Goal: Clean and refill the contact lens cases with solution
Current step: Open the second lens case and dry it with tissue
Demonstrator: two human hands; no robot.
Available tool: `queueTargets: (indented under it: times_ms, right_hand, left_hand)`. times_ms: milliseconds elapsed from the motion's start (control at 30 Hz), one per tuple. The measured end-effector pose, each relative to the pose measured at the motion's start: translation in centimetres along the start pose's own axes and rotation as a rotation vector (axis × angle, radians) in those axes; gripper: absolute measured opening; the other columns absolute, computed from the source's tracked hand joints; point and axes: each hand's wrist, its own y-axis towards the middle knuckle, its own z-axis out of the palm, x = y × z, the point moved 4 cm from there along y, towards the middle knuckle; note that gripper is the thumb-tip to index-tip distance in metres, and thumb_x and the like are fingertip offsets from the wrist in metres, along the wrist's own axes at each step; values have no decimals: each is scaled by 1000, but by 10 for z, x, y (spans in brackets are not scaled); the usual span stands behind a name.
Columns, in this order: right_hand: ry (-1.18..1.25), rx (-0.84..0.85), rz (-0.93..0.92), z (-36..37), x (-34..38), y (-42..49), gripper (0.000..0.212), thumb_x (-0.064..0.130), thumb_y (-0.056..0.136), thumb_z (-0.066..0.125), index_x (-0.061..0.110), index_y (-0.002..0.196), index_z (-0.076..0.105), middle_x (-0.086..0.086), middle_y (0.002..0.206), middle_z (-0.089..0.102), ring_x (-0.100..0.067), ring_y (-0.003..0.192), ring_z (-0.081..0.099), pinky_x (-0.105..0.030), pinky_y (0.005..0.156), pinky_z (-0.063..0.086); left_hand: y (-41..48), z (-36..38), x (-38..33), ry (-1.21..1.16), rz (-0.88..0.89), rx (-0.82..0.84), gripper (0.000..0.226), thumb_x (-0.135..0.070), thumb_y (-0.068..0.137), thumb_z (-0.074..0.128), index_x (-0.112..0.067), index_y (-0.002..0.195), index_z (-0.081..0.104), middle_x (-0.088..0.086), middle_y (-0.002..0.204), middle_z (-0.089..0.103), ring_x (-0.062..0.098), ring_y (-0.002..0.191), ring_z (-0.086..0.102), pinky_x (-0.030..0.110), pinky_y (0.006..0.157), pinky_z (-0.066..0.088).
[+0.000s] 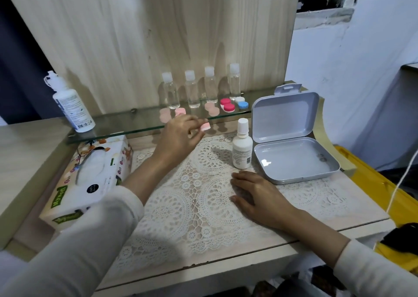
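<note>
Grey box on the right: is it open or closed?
Open. The grey box lies with its hinged lid swung up and back, showing the inside of its base.

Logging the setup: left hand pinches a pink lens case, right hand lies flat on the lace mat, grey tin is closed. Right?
Not quite: the grey tin is open, its lid standing up, as the head view shows. The rest holds: the left hand pinches a pink lens case and the right hand lies flat on the lace mat.
</note>
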Motion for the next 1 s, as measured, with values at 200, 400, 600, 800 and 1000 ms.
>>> queueTargets:
  times_ms: [200,400,600,800,1000]
  right_hand:
    - [3,3,15,-7,7,0,40,30,83,64,8,117,63,-4,127,58,-20,116,54,-27,99,39]
    - [98,4,10,-7,29,5,44,31,82,68,13,122,60,-1,128,58,-16,117,54,-20,99,35]
    - [139,80,-26,8,56,11,40,28,76,74,17,113,67,0,115,66,-17,108,56,-27,91,43]
    - [113,74,-23,14,57,11,31,29,75,74,20,105,71,2,104,69,-19,98,53,-29,83,42]
    - [168,71,3,8,60,4,28,25,71,77,15,97,72,-2,89,68,-14,86,53,-27,76,43]
  left_hand:
    - [-75,-15,-15,-189,-42,11,27,2,72,72,-2,98,70,4,88,69,4,77,59,4,73,46]
    - [-137,-14,-14,-354,-146,137,24,-1,69,76,-6,92,73,2,96,69,3,92,63,11,79,50]
    - [-155,-17,-10,-335,-187,244,27,-6,72,75,-9,99,72,-2,101,64,5,95,59,9,80,48]
    - [-158,-21,-14,-222,-187,294,26,-13,74,76,-13,100,73,0,102,69,12,95,60,18,82,45]
    - [-154,-17,-21,-209,-253,274,30,-10,73,75,-10,102,71,5,99,70,18,92,61,29,83,49]
